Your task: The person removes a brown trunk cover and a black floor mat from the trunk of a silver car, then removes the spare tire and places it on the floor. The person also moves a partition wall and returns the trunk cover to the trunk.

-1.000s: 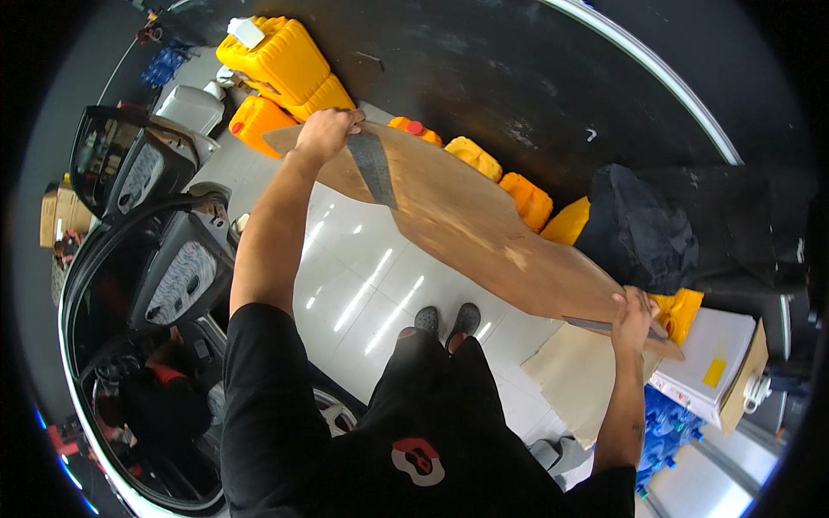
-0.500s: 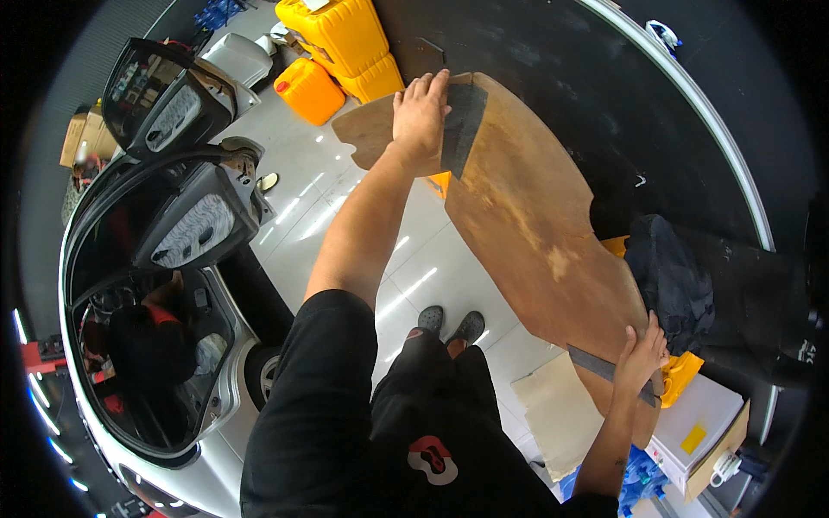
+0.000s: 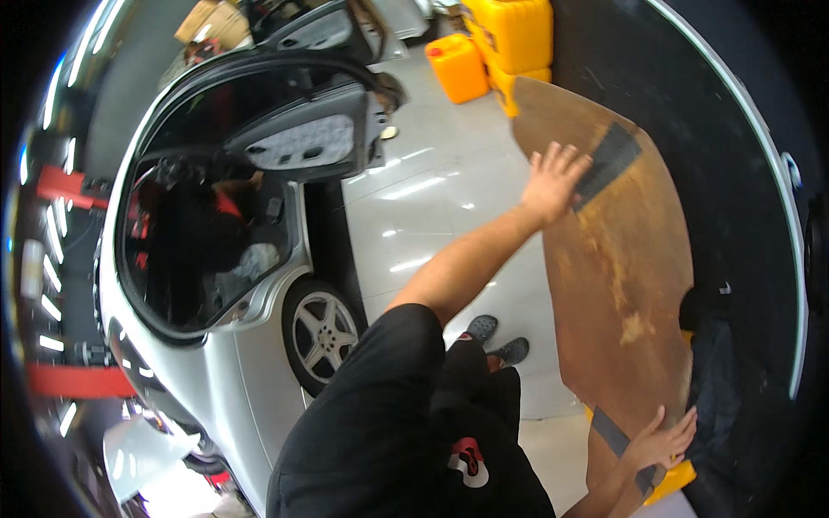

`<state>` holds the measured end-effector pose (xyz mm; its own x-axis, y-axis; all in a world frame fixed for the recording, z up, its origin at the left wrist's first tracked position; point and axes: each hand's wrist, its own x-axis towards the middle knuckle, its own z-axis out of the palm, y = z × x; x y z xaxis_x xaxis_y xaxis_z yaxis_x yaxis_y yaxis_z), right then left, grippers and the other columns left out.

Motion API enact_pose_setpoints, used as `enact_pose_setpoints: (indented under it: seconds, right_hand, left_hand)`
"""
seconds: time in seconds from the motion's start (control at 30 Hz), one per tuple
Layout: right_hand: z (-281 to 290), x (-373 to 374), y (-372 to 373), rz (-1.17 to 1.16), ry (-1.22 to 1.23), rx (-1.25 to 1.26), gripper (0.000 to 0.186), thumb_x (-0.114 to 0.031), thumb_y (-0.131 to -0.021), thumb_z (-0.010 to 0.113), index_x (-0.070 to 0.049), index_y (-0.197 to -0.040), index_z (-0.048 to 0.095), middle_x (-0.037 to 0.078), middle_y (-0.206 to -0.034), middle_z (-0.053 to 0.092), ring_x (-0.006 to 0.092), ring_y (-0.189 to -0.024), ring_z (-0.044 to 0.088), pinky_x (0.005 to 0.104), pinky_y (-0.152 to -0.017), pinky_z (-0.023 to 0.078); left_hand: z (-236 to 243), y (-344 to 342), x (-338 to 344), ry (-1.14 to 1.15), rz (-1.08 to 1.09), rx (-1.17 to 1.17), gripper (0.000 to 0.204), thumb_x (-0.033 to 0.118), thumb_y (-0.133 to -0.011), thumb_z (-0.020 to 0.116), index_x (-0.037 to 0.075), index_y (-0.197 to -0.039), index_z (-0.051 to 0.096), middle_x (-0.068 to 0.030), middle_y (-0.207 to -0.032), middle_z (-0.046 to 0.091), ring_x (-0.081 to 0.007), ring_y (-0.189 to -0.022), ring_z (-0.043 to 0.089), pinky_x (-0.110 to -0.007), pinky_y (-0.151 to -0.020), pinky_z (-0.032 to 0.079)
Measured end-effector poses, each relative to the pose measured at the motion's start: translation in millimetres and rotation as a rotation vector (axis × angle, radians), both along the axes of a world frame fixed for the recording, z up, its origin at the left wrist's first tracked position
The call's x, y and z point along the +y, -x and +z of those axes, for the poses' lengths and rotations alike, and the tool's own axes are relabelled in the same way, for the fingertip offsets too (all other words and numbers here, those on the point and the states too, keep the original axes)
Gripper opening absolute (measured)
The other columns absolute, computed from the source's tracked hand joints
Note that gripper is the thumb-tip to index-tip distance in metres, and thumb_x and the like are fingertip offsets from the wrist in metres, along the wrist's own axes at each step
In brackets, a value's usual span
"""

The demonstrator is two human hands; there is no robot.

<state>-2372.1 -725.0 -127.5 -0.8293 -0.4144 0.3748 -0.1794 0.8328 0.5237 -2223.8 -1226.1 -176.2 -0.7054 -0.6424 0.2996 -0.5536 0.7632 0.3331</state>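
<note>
A large brown board point(image 3: 617, 276) with lighter stains and dark grey strips point(image 3: 610, 164) across its ends leans against the black wall on my right. My left hand point(image 3: 555, 183) is at its left edge beside the upper strip, fingers spread; whether the palm presses on the board I cannot tell. Lower down, my right hand point(image 3: 661, 442) lies flat on the board near the lower strip point(image 3: 611, 432), with its fingers stretched out. Neither hand is wrapped round anything.
A silver car with an open door point(image 3: 302, 138) and a spoked wheel point(image 3: 324, 332) stands to the left. Yellow jerrycans point(image 3: 456, 69) are at the far end of the tiled floor point(image 3: 414, 216). Dark cloth point(image 3: 715, 371) hangs right of the board.
My view has turned left, showing more of the car. My left hand has come off the board's far edge to its left side with fingers spreading. My right hand's fingers have also opened out.
</note>
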Motion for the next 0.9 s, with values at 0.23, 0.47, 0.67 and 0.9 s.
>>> enact_pose_setpoints:
  seconds: [0.23, 0.47, 0.67, 0.9]
  right_hand:
    - [7.3, -59.2, -20.8, 0.632, 0.504, 0.058, 0.064, -0.063, -0.102, 0.053, -0.024, -0.153, 0.052, -0.004, -0.16, 0.047, 0.0209, -0.149, 0.041, 0.0595, -0.112, 0.022]
    - [7.4, -135.5, -37.6, 0.868, 0.41, -0.007, 0.058, -0.053, -0.107, 0.05, -0.023, -0.156, 0.048, -0.002, -0.167, 0.037, 0.0241, -0.154, 0.031, 0.0637, -0.116, 0.019]
    - [6.3, -164.6, -41.5, 0.431, -0.207, 0.228, 0.065, -0.068, -0.102, 0.034, -0.028, -0.147, 0.059, 0.009, -0.161, 0.044, 0.0371, -0.148, 0.036, 0.0581, -0.112, 0.027]
    - [-17.9, -180.2, -43.3, 0.36, -0.402, 0.366, 0.074, -0.075, -0.1, 0.018, -0.037, -0.157, 0.046, 0.009, -0.172, 0.028, 0.0399, -0.159, 0.015, 0.0608, -0.115, 0.009]
  left_hand:
    - [4.0, -55.2, 50.2, -0.22, -0.035, -0.052, 0.064, 0.022, -0.087, 0.078, 0.015, -0.146, 0.054, -0.0162, -0.164, 0.034, -0.0427, -0.156, 0.021, -0.065, -0.122, 0.026]
    - [-32.9, -244.0, 76.1, -0.475, 0.3, -0.056, 0.054, 0.029, -0.091, 0.077, 0.014, -0.14, 0.06, -0.0188, -0.162, 0.038, -0.0474, -0.153, 0.025, -0.058, -0.123, 0.03]
    - [-99.4, -439.5, 127.1, -0.678, 0.728, -0.126, 0.047, 0.033, -0.092, 0.076, 0.013, -0.132, 0.065, -0.0223, -0.154, 0.049, -0.0485, -0.147, 0.036, -0.052, -0.123, 0.032]
    - [-128.4, -549.6, 171.1, -0.856, 0.897, -0.208, 0.048, 0.036, -0.092, 0.074, 0.011, -0.132, 0.067, -0.0237, -0.148, 0.054, -0.0409, -0.144, 0.043, -0.048, -0.123, 0.033]
